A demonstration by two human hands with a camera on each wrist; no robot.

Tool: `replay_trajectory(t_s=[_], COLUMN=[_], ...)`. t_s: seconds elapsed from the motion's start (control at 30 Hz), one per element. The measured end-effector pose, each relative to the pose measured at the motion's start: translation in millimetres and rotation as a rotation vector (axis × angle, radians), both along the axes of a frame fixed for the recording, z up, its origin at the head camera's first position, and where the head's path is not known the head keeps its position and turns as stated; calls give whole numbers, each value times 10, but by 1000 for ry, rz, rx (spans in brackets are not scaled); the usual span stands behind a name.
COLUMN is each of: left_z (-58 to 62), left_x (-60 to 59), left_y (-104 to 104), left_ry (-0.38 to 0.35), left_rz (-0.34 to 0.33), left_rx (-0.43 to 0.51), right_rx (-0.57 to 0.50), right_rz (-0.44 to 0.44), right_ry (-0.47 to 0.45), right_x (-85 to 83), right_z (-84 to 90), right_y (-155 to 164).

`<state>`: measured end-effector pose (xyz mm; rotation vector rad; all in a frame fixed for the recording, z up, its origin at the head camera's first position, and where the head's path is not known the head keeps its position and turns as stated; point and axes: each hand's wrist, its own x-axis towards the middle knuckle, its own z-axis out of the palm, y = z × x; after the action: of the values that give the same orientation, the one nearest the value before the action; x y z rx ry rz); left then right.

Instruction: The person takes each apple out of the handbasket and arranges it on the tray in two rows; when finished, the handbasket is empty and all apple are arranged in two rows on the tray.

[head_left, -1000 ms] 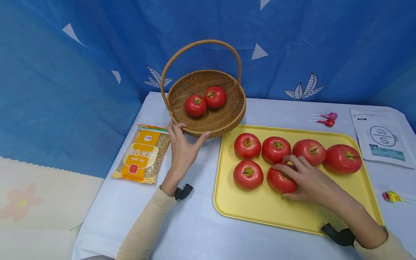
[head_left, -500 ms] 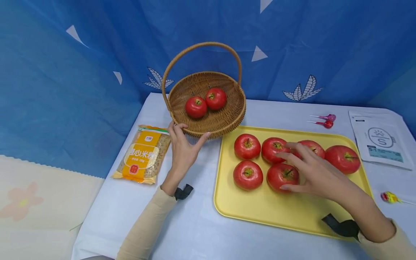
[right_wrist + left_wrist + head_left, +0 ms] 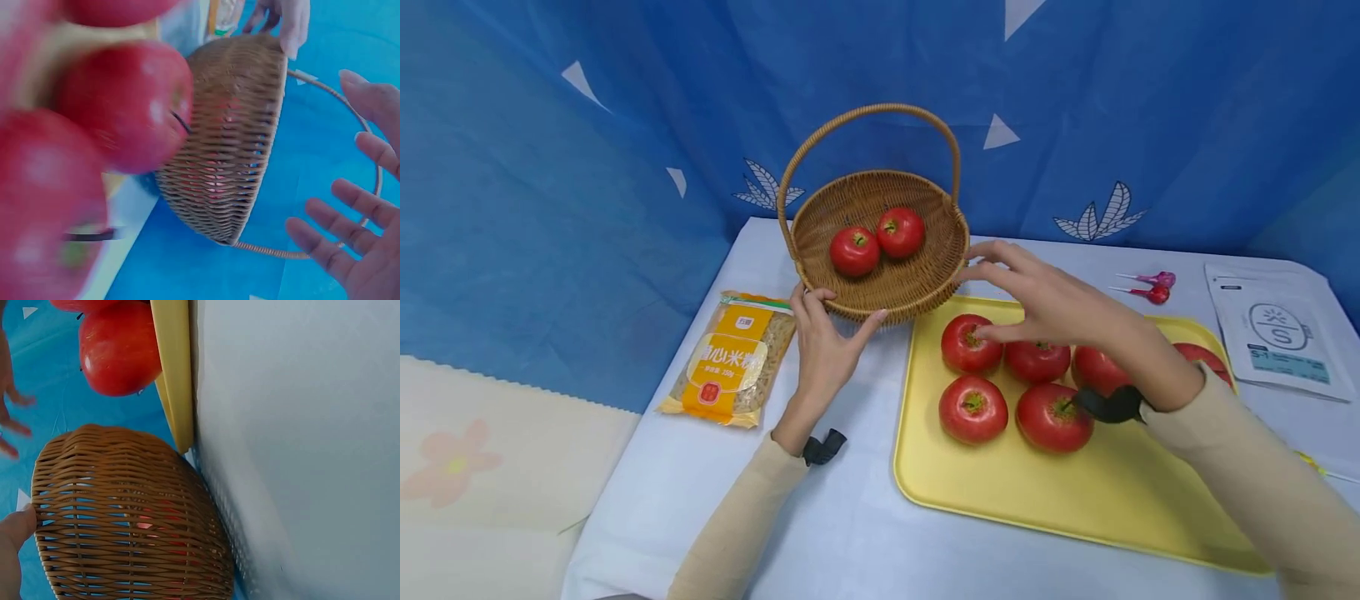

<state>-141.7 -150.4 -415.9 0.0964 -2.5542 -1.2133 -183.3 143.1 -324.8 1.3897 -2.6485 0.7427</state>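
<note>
Head view: we see the wicker basket (image 3: 887, 289) toward twelve o'clock, two red apples (image 3: 854, 253) inside. The left hand (image 3: 829, 343) grips its rim at seven o'clock; the right hand (image 3: 1043, 298), spread and empty, hangs just beside it at three. A yellow tray (image 3: 1037, 496) lies at four.

We've got a white-covered table (image 3: 850, 517), blue patterned cloth (image 3: 880, 58) behind it, cream flowery fabric (image 3: 542, 467) to its left.
</note>
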Motion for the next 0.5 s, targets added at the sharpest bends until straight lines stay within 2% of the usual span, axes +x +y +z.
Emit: replay_trajectory(t_s=[0.13,0.27,0.37,0.5], left_z=[10,15,8,9], left_x=[5,12,27,27], left_y=[-36,-42,-29,-16], left_ry=[9,15,6,7], left_rz=[5,8,0,-8], left_rx=[-11,-5,-2,-16], right_rx=[-49,-31,21,70], right_rz=[49,33,13,13], right_ry=[2,-61,-120,-145], right_x=[-469,-876,-1080,-1293], right_z=[20,-50,-135,-214], right_y=[-257,-474,-594,-752])
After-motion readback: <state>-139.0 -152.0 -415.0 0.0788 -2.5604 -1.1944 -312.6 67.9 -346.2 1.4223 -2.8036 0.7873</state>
